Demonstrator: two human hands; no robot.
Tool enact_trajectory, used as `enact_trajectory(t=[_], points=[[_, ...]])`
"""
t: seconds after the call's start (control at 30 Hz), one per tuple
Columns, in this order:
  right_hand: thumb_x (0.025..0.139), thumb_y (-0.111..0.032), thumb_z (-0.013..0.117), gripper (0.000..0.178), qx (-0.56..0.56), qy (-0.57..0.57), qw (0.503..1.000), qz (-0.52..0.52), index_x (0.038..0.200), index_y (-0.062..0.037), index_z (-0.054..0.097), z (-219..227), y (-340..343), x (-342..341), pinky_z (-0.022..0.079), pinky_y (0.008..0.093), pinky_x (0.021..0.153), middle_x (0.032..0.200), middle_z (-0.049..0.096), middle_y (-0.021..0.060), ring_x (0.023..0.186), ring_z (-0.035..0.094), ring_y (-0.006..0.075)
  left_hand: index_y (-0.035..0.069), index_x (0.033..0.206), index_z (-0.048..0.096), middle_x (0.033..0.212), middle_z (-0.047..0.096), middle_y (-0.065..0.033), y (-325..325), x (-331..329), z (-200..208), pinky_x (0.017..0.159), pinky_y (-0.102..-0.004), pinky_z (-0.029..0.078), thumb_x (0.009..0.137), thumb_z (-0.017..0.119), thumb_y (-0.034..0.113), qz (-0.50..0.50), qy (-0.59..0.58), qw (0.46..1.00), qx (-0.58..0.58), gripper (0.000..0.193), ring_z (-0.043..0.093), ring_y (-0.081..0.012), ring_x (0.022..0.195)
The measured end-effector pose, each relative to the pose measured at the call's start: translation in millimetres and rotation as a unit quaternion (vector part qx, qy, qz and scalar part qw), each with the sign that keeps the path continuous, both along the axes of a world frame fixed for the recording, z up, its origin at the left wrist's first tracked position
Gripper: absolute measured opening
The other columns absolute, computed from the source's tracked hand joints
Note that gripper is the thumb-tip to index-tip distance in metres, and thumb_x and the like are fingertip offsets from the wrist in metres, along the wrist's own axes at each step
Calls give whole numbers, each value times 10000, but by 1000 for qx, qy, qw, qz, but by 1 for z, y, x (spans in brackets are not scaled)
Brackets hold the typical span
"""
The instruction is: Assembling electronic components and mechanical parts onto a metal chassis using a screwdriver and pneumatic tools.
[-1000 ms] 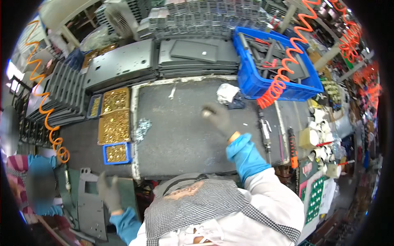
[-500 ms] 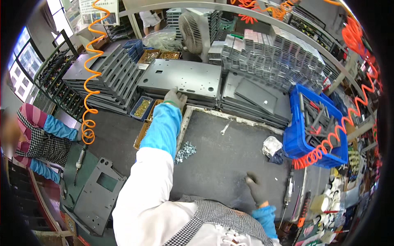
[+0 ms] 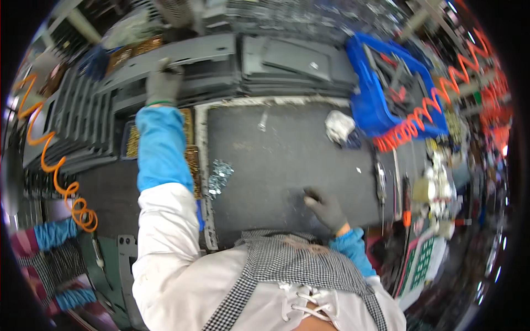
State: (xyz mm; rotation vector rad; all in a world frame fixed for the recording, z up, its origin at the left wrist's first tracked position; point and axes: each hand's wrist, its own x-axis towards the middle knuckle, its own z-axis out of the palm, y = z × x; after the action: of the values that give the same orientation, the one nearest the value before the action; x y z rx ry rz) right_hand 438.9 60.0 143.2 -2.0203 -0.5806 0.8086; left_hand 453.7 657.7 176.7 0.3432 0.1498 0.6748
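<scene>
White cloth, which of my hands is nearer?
Right. The right hand is below the cloth in view; the left hand is far to its left, on a plate.

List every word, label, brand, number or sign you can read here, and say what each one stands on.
None can be read.
Gray metal panel at the left hand: no legible text.
Blue plastic bin: no legible text.
Green-patterned sheet: details too small and blurred to tell.
Background shelving and clutter: too blurred to read.
</scene>
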Motion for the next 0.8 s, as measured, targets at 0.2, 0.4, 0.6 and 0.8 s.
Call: enact_trajectory(t=[0.2, 0.4, 0.6, 0.8], points=[[988, -236, 620, 444, 140, 106, 976, -126, 1329, 47, 593, 30, -26, -12, 508, 361, 976, 1207, 694, 175, 1104, 659, 263, -30, 1087, 674, 1007, 683, -78, -229, -57, 32, 867, -318, 519, 948, 639, 62, 173, 245, 834, 463, 171, 632, -163, 932], [989, -215, 595, 465, 346, 272, 856, -270, 1360, 63, 553, 38, -37, -12, 493, 349, 977, 1202, 664, 141, 1072, 636, 220, -18, 1134, 678, 1105, 678, -72, -426, -158, 4, 933, -349, 497, 942, 666, 154, -105, 317, 875, 350, 258, 623, -197, 1028], [960, -190, 613, 377, 250, 293, 863, -326, 1258, 41, 628, -28, -127, -26, 486, 323, 879, 1083, 677, 87, 950, 608, 181, -2, 1140, 664, 1086, 674, -70, -521, -176, -20, 955, -354, 495, 964, 646, 150, -308, 234, 922, 28, 232, 622, -199, 1038], [947, -172, 625, 441, 189, 284, 899, -274, 1331, 44, 601, -24, -188, 20, 492, 327, 899, 1141, 693, 116, 1007, 635, 194, 29, 1238, 579, 1223, 615, -67, -568, -168, -76, 1015, -287, 513, 1070, 503, 198, -395, 206, 894, -42, 250, 589, -142, 1135]])
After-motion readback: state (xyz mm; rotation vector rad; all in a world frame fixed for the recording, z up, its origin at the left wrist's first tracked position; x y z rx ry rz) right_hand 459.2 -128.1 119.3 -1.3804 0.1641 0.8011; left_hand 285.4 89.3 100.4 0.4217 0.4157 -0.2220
